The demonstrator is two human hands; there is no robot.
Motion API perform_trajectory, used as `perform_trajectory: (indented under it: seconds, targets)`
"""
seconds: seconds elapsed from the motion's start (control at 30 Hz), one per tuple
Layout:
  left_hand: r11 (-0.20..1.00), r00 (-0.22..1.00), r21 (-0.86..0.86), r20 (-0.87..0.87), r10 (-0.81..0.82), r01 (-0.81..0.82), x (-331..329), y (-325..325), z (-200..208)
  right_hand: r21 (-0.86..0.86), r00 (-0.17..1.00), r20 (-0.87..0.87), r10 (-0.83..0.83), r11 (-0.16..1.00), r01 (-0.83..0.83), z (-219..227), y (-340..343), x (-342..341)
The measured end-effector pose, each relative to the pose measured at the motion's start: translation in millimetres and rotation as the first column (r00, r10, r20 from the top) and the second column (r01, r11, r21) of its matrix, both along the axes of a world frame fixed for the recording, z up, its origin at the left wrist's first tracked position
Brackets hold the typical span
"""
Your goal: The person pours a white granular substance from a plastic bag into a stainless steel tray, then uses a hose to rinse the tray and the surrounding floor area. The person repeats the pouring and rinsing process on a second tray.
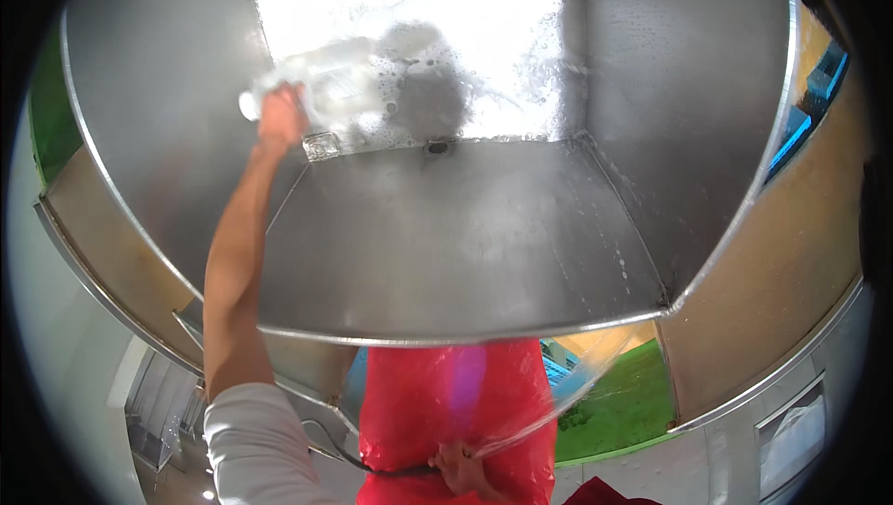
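Note:
My left arm reaches into a large stainless steel tank (446,291). Deep inside, my left hand (282,116) is closed on a whitish object (339,82). Motion smears it, and its exact kind cannot be made out; a rounded white end sticks out left of the hand. It is over the wet, brightly lit metal bottom, beside the left wall. Low in front of my red apron (456,393), my right hand (456,468) is closed around a thin black hose (395,472). A clear streak of water (558,403) fans from that hand up to the right.
A dark drain hole (438,147) sits at the tank's inner near edge, with a small square metal plate (322,146) left of it. The tank's rim (595,324) curves around in front of me. Green flooring (623,403) and blue objects (791,138) show outside.

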State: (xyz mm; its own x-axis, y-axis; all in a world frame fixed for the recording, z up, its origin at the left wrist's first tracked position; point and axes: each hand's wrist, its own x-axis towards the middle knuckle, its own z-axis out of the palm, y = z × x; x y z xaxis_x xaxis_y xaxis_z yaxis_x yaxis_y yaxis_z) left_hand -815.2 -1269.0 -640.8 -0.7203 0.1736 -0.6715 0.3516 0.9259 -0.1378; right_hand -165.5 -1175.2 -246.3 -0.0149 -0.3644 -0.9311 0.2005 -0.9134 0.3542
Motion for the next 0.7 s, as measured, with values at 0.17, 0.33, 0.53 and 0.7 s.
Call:
perform_trajectory:
  seconds: [0.17, 0.33, 0.53, 0.7]
  targets:
    - [0.911, 0.874, -0.073, -0.259, -0.411, 0.406, -41, 56, -121, -0.001, 0.976, 0.179, -0.128, 0.992, 0.13, -12, -1, -28]
    - [0.717, 0.814, 0.405, -0.409, -0.413, 0.567, 135, 154, -255, -0.001, 0.943, 0.28, -0.18, 0.982, 0.188, -13, 11, -43]
    - [0.647, 0.949, 0.763, 0.213, -0.232, -0.013, 272, 270, -222, 0.018, 0.915, 0.312, -0.256, 0.964, 0.264, -23, 23, -56]
    - [0.479, 0.844, 0.834, 0.446, -0.297, -0.273, 292, 268, -152, 0.081, 0.884, 0.302, -0.356, 0.934, 0.348, -17, 38, -65]
